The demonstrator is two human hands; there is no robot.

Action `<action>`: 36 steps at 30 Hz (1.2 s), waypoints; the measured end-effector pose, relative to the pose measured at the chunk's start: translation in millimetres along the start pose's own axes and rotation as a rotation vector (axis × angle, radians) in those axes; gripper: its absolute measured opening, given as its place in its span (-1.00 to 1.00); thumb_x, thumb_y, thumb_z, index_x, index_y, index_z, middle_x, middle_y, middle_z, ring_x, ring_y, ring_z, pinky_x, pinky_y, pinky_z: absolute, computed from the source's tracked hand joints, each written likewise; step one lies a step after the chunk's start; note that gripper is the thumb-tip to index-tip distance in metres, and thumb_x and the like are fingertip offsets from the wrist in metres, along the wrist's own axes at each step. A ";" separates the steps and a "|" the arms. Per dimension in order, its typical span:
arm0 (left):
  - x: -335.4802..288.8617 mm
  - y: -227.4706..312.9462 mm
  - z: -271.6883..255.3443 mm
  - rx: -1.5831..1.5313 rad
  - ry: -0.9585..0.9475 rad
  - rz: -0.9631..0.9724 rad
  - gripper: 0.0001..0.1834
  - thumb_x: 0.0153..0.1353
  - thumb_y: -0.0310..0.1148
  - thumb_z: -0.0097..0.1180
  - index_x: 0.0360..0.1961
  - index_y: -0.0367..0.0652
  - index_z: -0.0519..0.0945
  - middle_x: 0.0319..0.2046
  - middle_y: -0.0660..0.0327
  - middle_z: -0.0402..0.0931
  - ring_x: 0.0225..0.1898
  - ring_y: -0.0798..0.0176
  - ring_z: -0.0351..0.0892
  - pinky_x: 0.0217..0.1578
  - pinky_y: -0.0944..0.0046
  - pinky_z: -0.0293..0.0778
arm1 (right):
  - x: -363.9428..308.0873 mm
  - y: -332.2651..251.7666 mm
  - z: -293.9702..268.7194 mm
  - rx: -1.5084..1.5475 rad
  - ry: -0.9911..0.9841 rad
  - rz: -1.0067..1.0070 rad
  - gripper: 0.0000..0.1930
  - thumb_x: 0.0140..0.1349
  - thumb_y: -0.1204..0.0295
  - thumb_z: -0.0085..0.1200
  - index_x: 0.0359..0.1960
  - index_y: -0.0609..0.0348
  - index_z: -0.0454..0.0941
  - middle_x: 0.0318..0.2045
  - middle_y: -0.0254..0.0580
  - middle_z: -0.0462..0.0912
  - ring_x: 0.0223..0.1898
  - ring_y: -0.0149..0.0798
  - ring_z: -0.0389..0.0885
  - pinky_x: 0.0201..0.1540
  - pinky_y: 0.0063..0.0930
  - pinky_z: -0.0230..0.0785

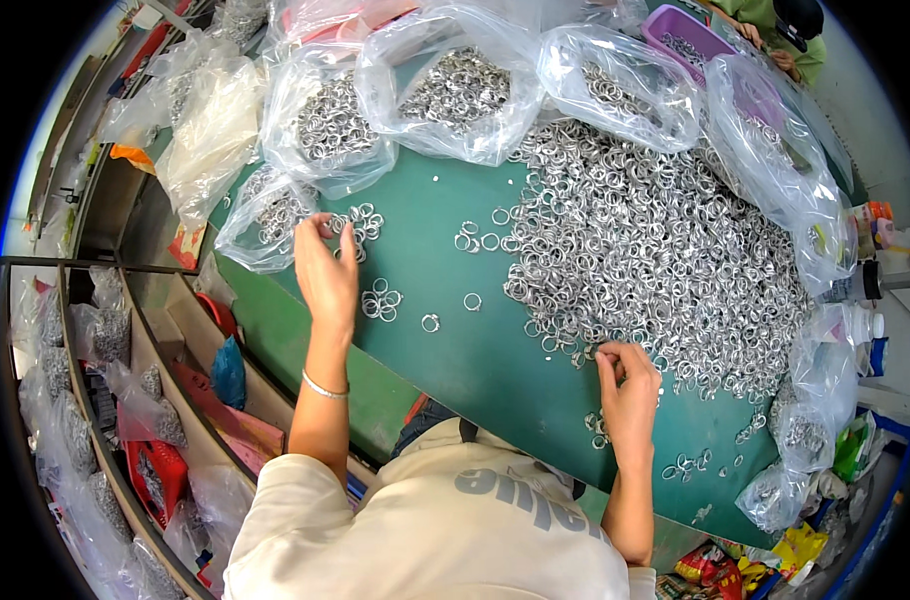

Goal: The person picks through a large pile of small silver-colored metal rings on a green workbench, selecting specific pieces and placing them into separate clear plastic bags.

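Observation:
Many small silver metal rings (655, 260) lie in a broad heap on the green table (425, 250). My left hand (325, 275) is over the table's left side, thumb and forefinger apart, with nothing visible between them. Beside its fingertips lies a small group of rings (363, 220), next to a clear plastic bag (255, 255) holding more. At the heap's near edge my right hand (630, 390) has its thumb and fingers bent together in a pinch. Whatever they may hold is too small to make out. Another little cluster of rings (381, 300) and two single rings lie between the hands.
Open clear bags of rings (460, 90) line the far side. A purple basket (687, 45) stands at the far right, near another person in green (765, 30). Shelves at the left hold bagged parts and a red basket (157, 480). Colourful packets (800, 550) sit at lower right.

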State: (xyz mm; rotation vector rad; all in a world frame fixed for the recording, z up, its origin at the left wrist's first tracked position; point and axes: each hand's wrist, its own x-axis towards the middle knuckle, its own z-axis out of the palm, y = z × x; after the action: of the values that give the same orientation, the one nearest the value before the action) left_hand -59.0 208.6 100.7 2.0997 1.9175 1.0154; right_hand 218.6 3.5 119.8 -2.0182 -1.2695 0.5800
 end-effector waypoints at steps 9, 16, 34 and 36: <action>-90.4 117.2 49.4 -0.338 -0.524 0.494 -0.74 0.02 -0.51 0.24 -0.20 -0.15 0.57 -0.21 0.18 0.42 -0.14 0.10 0.38 -0.18 0.15 0.24 | 17.9 0.6 27.2 -0.415 0.134 -0.249 -0.84 0.06 0.48 0.20 -0.30 0.20 0.58 -0.18 -0.17 0.46 -0.13 -0.08 0.37 -0.08 -0.24 0.16; -87.7 102.7 51.5 -0.164 -0.497 0.532 -0.73 0.06 -0.50 0.19 -0.16 -0.14 0.57 -0.24 0.21 0.39 -0.19 0.15 0.36 -0.24 0.17 0.19 | 14.0 -3.4 15.5 -0.361 0.193 -0.219 -0.81 0.05 0.51 0.20 -0.26 0.18 0.57 -0.14 -0.14 0.45 -0.12 -0.08 0.37 -0.08 -0.22 0.16; -77.9 105.4 45.2 -0.603 -0.607 0.246 -0.83 0.05 -0.64 0.16 -0.30 -0.25 0.54 -0.32 0.12 0.52 -0.28 0.10 0.53 -0.27 0.23 0.39 | 26.5 -0.5 22.4 -0.206 0.187 -0.210 -0.90 0.04 0.56 0.21 -0.40 0.16 0.57 -0.32 -0.27 0.54 -0.23 -0.18 0.42 -0.15 -0.32 0.13; -76.4 107.0 44.0 -0.696 -0.678 0.105 -0.83 0.08 -0.63 0.16 -0.26 -0.28 0.56 -0.34 0.13 0.58 -0.32 0.19 0.59 -0.32 0.30 0.45 | 24.2 -0.4 18.7 -0.267 0.206 -0.217 -0.89 0.04 0.56 0.21 -0.37 0.16 0.58 -0.34 -0.28 0.55 -0.24 -0.19 0.42 -0.16 -0.32 0.14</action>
State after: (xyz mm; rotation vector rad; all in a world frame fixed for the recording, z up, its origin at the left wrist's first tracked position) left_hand 56.9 133.0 91.8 1.7942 0.9595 0.6976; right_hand 216.1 31.2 107.2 -2.0525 -1.4743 0.0998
